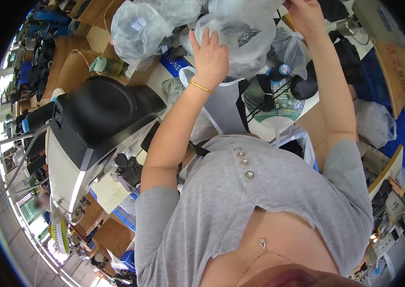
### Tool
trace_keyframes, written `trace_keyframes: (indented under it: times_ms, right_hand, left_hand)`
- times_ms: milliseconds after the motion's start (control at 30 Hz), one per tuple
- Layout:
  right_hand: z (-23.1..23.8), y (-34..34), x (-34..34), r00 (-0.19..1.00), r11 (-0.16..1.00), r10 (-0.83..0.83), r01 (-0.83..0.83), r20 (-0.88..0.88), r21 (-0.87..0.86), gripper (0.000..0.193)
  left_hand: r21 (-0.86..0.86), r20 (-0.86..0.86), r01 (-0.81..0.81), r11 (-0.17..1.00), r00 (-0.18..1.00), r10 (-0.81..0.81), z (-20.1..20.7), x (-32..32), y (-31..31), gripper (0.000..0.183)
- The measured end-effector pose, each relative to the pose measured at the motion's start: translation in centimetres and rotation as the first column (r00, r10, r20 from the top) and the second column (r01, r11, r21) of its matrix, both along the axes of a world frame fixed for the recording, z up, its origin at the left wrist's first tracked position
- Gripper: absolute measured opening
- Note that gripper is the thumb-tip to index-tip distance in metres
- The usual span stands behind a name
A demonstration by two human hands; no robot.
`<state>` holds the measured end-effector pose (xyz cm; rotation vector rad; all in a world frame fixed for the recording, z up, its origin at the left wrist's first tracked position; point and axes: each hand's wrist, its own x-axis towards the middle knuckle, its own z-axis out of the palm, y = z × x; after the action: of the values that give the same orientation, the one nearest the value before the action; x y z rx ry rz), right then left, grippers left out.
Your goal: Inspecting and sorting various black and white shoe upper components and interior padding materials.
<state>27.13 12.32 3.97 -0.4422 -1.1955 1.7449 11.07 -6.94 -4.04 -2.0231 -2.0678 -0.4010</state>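
Note:
A large, crumpled clear plastic bag [248, 40] lies open on the table in front of me, with something dark showing through it. My left hand [208, 60] rests against its near left side, fingers stretched and apart. At the top edge, my right hand [305, 16] has its fingers drawn together at the bag's far right rim; the fingertips are partly cut off. Left of my left hand sits another filled plastic bag [139, 33]. Below the large bag lies a grey and white fabric piece with black edging [226, 107].
A black and white machine [102, 115] stands at my left. A bottle with a blue cap [279, 72], black cords [262, 103] and a green printed sheet [288, 106] lie on the right of the table. Cardboard boxes [71, 64] stand at the far left.

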Motion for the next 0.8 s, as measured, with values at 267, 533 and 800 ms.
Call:
trace_keyframes:
  times_ms: [267,533,800]
  right_hand:
    - [-1.6,1.4,2.8,0.948,0.942,0.303,-0.313,-0.092,-0.123,0.023]
    - [-1.1,-3.3,3.6,0.944,0.964,0.266,-0.257,0.194,-0.075,0.02]
    - [0.7,-4.5,4.8,0.897,0.733,0.173,-0.393,0.407,0.555,0.007]
  left_hand:
    - [0.058,0.996,-0.131,0.99,-0.052,-0.066,4.8,0.6,1.2,0.055]
    - [-0.106,0.893,-0.108,0.988,-0.447,0.047,8.1,0.0,-0.2,0.091]
    - [-0.002,0.854,-0.008,1.0,-0.521,-0.003,8.6,1.2,-2.1,0.052]
